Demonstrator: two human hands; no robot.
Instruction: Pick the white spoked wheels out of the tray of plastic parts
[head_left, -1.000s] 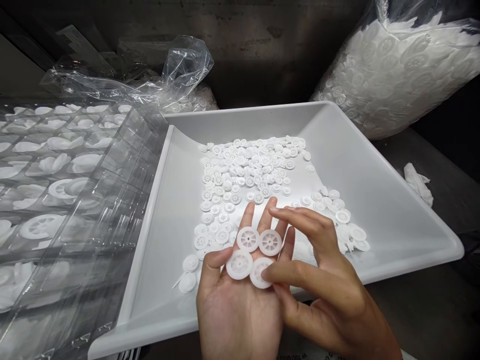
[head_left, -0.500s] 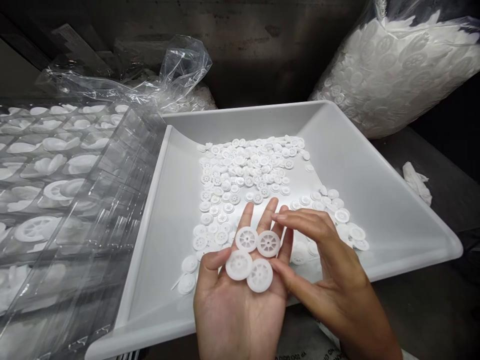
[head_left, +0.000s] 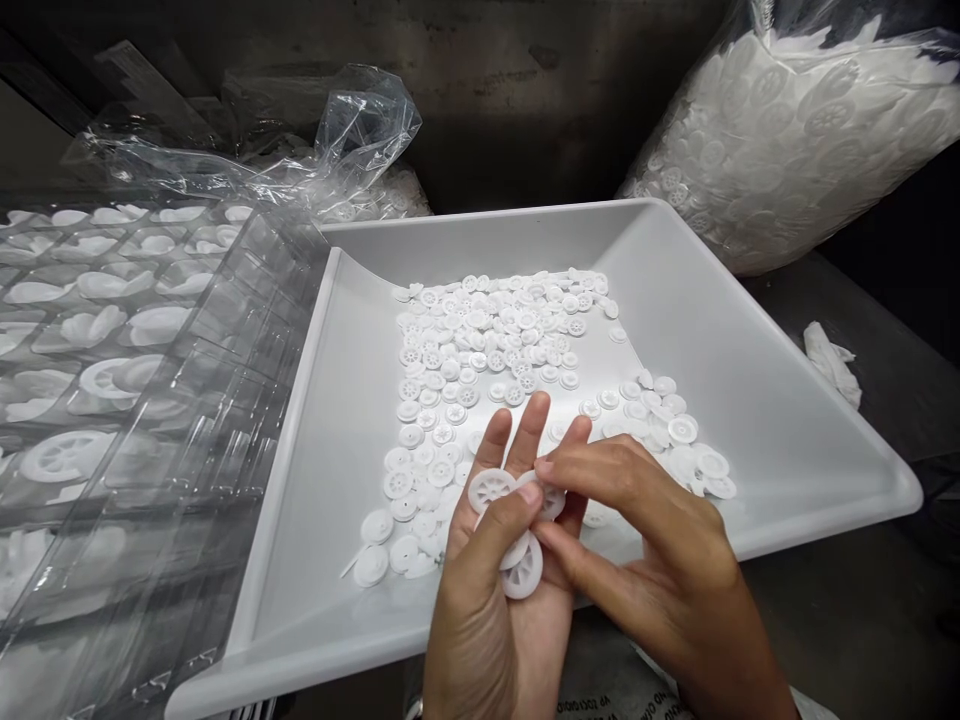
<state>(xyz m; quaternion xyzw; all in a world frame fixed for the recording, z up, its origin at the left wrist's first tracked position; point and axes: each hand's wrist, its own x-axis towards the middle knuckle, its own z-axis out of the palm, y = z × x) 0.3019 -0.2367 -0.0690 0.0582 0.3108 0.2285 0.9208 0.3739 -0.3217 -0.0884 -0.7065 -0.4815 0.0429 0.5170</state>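
Note:
Several white spoked discs (head_left: 522,566) lie on the palm and fingers of my left hand (head_left: 499,610), palm up, with its thumb pressed over them. My right hand (head_left: 660,560) comes in from the right, its thumb and index fingertips at the edge of the upper right disc. Both hands are over the near side of a large white tray (head_left: 296,500), where many small white discs (head_left: 517,320) are spread. Another group of discs (head_left: 682,430) sits to the right, behind my right hand.
Clear plastic trays (head_left: 225,370) with white parts in their pockets fill the left. A clear bag of white discs (head_left: 795,140) leans at the back right. Crumpled clear plastic (head_left: 367,125) is at the back left, and a crumpled white piece (head_left: 832,362) lies right of the tray.
My left thumb has moved from beside the discs to on top of them. The discs have bunched closer together, and my right fingertips have moved onto the upper right one.

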